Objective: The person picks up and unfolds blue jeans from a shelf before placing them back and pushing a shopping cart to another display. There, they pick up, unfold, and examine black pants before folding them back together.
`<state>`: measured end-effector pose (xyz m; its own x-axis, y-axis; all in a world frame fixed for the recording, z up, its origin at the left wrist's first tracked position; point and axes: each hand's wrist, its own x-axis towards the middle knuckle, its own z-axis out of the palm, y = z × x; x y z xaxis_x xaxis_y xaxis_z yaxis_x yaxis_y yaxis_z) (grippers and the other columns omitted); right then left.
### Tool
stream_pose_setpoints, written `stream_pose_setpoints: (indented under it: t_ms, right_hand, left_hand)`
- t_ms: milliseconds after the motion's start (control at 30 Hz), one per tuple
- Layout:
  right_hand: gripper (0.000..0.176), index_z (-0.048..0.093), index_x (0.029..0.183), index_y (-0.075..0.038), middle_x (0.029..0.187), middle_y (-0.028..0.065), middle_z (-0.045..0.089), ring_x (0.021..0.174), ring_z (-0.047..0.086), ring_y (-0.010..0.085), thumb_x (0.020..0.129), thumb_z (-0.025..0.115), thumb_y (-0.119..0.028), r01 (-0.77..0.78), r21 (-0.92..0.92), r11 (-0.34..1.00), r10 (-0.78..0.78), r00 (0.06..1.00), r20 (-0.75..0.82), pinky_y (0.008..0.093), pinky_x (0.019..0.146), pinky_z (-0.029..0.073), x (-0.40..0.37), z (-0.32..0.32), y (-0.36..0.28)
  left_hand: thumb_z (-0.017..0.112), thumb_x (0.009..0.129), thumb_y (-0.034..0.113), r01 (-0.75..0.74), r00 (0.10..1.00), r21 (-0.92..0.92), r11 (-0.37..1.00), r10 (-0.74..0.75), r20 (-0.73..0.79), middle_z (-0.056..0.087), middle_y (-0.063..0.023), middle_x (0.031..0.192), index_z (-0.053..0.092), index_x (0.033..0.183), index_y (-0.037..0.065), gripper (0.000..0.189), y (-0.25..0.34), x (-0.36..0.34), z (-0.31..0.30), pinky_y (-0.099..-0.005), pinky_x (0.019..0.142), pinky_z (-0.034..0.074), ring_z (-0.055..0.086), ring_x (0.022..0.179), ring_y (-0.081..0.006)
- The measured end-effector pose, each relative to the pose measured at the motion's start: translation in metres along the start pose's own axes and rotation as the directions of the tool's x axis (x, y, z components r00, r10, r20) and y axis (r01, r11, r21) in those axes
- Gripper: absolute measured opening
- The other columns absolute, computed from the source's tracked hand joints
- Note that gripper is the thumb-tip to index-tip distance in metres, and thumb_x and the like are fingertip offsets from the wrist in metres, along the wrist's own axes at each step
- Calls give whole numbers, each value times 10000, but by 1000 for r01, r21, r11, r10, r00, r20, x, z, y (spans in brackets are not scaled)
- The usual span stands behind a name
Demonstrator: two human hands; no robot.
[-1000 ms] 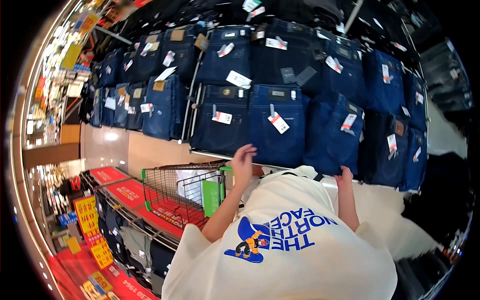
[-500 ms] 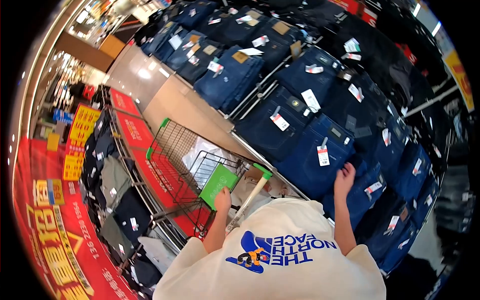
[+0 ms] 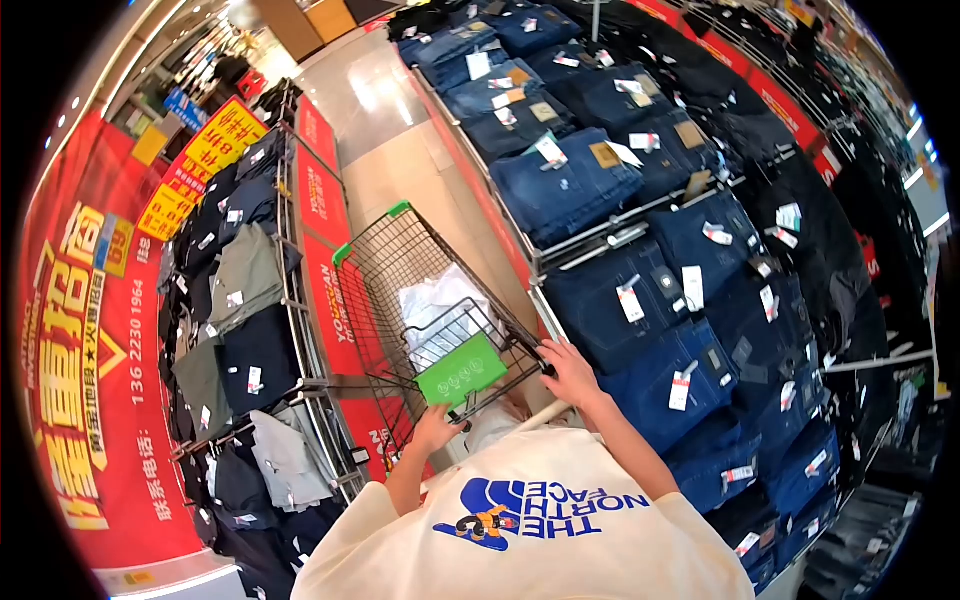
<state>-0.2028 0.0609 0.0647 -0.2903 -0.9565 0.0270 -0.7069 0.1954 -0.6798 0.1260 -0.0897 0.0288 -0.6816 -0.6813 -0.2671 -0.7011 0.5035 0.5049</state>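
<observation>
A shopping cart (image 3: 375,255) with a dark wire basket and green corner caps stands in the aisle in front of me. My left hand (image 3: 437,428) is closed at the lower left corner of its green panel (image 3: 462,372). On the cart's right side, my right hand (image 3: 572,374) is curled over the dark rim, close to the jeans rack. White, wrinkled material (image 3: 440,298) lies inside the basket. Part of the pale handlebar (image 3: 543,414) shows below my right hand; the rest is hidden.
Folded blue jeans (image 3: 565,185) with tags fill a metal rack along the right. Folded dark and grey garments (image 3: 250,275) line the left rack, beside a large red banner (image 3: 110,330). Between the racks, a tiled floor (image 3: 390,160) runs ahead.
My right hand has left the folded jeans and come to the cart's right rim. My left hand has shifted lower on the green panel. The view has turned, with the cart pointing more straight ahead.
</observation>
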Motion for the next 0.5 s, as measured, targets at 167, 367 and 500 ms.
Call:
stream_pose_setpoints:
  t_ms: [167, 367, 500]
  right_hand:
    - [606, 568, 1374, -115, 1520, 95, 446, 1475, 300, 361, 804, 763, -181, 229, -302, 926, -159, 958, 238, 484, 1217, 265, 36, 17, -3]
    - [570, 633, 1247, -56, 1114, 148, 683, 1412, 389, 405, 753, 805, -285, 339, -357, 871, -215, 914, 343, 497, 1224, 236, 83, 46, -8]
    - [609, 615, 1250, -37, 1145, 164, 655, 1382, 414, 402, 746, 822, -310, 362, -418, 833, -227, 913, 339, 505, 1209, 265, 108, 47, -21]
  left_hand:
    - [625, 840, 519, 288, 895, 122, 950, -312, 317, 717, -220, 1068, 742, 1131, 113, 513, -19, 8, -12, -457, 937, 533, 679, 1048, -370]
    - [601, 844, 485, 264, 872, 184, 947, -316, 375, 725, -194, 1052, 783, 968, 127, 421, -41, 41, -53, -430, 902, 551, 693, 996, -360]
    - [599, 826, 480, 281, 903, 70, 957, -289, 318, 743, -164, 923, 778, 904, 94, 432, -50, 58, -70, -422, 866, 557, 709, 918, -350]
